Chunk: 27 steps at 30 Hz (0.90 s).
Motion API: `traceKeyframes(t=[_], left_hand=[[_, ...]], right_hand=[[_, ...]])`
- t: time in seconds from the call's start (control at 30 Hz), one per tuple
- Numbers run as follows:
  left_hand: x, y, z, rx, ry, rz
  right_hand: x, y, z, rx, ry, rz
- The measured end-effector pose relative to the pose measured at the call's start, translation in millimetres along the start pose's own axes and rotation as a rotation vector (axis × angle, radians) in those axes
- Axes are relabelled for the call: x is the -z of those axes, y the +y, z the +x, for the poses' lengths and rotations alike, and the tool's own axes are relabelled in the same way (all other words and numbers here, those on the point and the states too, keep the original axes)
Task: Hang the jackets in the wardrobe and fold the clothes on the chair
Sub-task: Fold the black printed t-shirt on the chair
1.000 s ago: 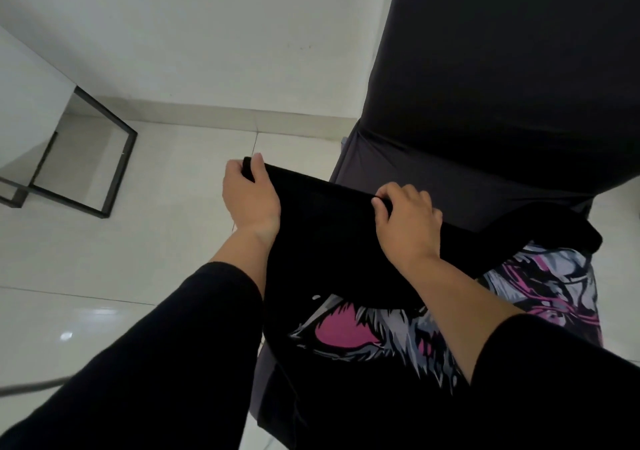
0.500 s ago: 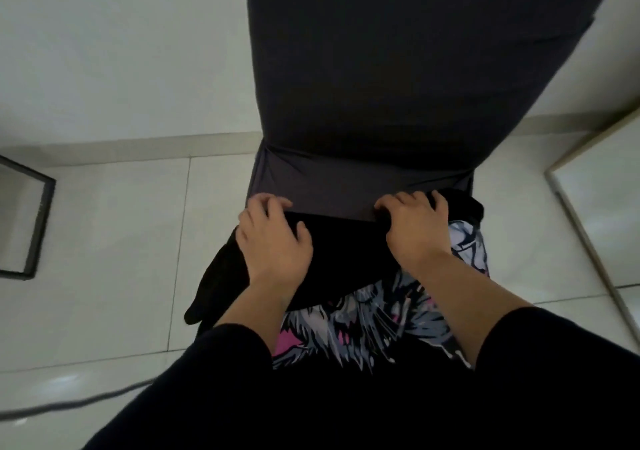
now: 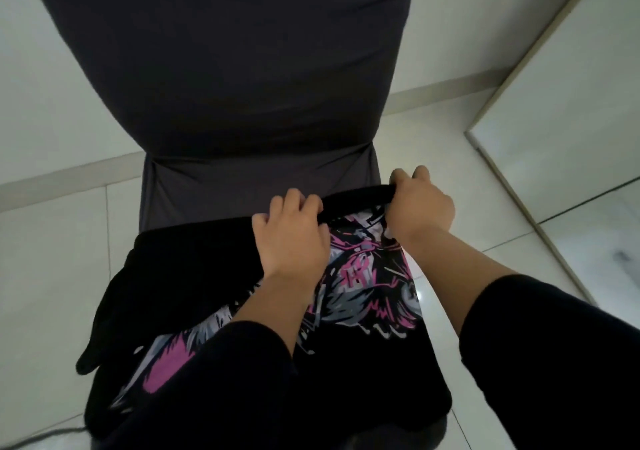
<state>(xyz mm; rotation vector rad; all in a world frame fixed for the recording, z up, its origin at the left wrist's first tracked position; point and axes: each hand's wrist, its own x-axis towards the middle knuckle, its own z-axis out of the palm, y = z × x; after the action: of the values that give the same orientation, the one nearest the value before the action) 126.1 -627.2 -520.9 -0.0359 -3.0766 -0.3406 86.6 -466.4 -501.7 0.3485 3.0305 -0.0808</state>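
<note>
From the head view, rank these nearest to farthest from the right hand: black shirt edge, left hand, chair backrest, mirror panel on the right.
From the right hand:
1. black shirt edge, gripped in it.
2. left hand, just to its left on the shirt.
3. chair backrest and mirror panel, above and to the right: too close to call.

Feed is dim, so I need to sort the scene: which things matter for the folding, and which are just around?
In use: black printed T-shirt, dark fabric-covered chair, left hand, right hand.
Lying about: mirrored panel, grey floor cable.
</note>
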Motion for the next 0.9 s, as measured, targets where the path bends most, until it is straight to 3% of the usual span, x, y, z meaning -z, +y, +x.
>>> traceKeyframes(t=[0.17, 0.2, 0.33, 0.4, 0.57, 0.7, 0.73, 0.83, 0.9], left_hand=[[8, 13, 4, -0.027, 0.080, -0.071], [9, 15, 4, -0.032, 0.094, -0.079], [14, 22, 0, -0.193, 0.196, -0.148], [16, 22, -5, -0.332, 0.208, -0.236], [5, 10, -23, -0.545, 0.188, -0.224], [-2, 8, -33, -0.426, -0.038, -0.154], [-4, 10, -35, -0.413, -0.117, -0.146], [-13, 19, -39, -0.418, -0.225, -0.093], [-16, 23, -41, -0.413, -0.239, -0.090]], right_hand=[[-9, 6, -25, -0.215, 0.166, 0.479], [-17, 6, -37, -0.180, 0.183, 0.509], [-53, 3, -71, 0.277, 0.239, 0.354], [-61, 0, -67, 0.329, 0.186, 0.295], [-52, -4, -46, 0.090, 0.030, 0.357], [-39, 7, -46, -0.428, 0.119, 0.909], [-35, 10, -45, -0.474, 0.180, 0.959], [-22, 13, -31, -0.285, 0.279, 0.789], [-20, 13, -13, -0.229, 0.127, 0.733]])
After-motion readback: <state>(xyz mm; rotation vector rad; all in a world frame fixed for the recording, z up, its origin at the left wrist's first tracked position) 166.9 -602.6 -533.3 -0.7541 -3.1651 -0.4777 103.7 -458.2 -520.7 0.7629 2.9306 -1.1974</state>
